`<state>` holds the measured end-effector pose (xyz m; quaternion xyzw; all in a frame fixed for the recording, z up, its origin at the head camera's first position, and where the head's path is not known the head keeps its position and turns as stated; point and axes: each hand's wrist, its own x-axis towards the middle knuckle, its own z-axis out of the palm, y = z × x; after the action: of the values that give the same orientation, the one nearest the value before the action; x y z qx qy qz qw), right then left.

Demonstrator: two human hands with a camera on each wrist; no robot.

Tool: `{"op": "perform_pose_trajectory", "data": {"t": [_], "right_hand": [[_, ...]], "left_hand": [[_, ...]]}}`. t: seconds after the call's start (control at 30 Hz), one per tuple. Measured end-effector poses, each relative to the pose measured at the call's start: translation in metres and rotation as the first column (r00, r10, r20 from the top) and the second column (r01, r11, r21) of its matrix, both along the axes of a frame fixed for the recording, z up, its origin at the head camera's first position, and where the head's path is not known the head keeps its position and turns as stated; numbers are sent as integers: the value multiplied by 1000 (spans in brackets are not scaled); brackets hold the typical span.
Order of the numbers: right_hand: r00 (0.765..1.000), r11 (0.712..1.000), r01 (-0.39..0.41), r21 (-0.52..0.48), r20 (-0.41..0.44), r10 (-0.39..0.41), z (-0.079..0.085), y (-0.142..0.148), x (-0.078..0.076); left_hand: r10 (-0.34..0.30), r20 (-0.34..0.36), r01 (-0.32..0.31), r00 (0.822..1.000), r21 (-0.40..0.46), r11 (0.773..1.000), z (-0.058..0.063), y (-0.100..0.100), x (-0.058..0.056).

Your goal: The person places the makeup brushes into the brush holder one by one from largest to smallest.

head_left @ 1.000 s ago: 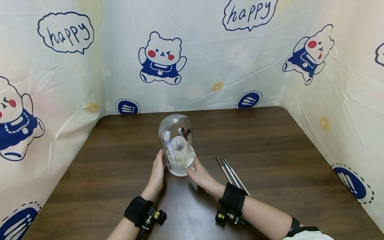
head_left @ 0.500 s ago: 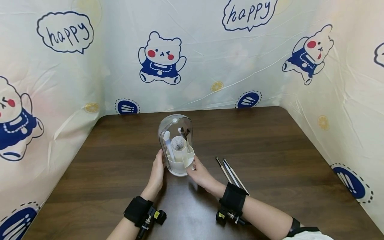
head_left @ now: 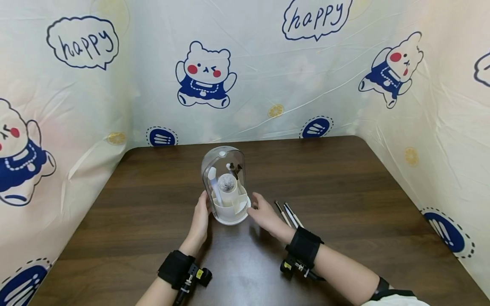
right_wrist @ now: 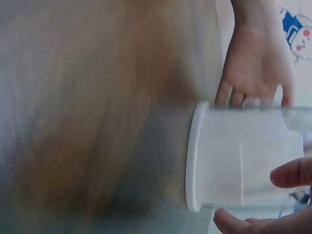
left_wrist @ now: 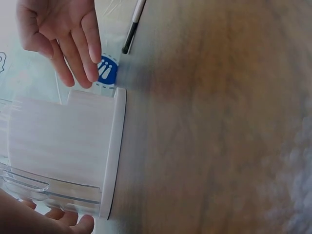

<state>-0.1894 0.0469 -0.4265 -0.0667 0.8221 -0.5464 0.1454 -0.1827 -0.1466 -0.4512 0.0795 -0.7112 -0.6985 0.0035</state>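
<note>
A white makeup brush holder (head_left: 229,207) with a clear domed cover stands upright on the table. Inside are several brushes and a speckled, silvery round item (head_left: 227,182). My left hand (head_left: 200,219) rests against the holder's left side, fingers extended along it; the right wrist view shows this hand (right_wrist: 256,68) with its fingers behind the holder's edge. My right hand (head_left: 265,214) is just off the right side, fingers relaxed, thumb toward the base. In the left wrist view, that right hand (left_wrist: 63,34) shows its palm, apart from the holder and holding nothing.
Several loose makeup brushes (head_left: 292,215) lie beside the right wrist, partly hidden by that arm. The brown wooden table (head_left: 153,204) is bordered at the back and sides by a printed curtain (head_left: 252,85).
My right hand has let go of the holder's right side and moved slightly right, its forearm now covering more of the loose brushes. The left hand and the holder stay in place.
</note>
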Motion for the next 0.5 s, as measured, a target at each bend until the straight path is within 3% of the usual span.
{"op": "perform_pose_trajectory", "data": {"t": [0.27,0.5], "right_hand": [[989,980,90,178,-135,-66,1,32,-27],[987,940,98,326,-153,-50,-4,71,-45]], "left_hand": [[-8,2,8,1000,-2,1000,0,0,0],[1,-3,-1,1000,0,1000,-1,0,-1]]}}
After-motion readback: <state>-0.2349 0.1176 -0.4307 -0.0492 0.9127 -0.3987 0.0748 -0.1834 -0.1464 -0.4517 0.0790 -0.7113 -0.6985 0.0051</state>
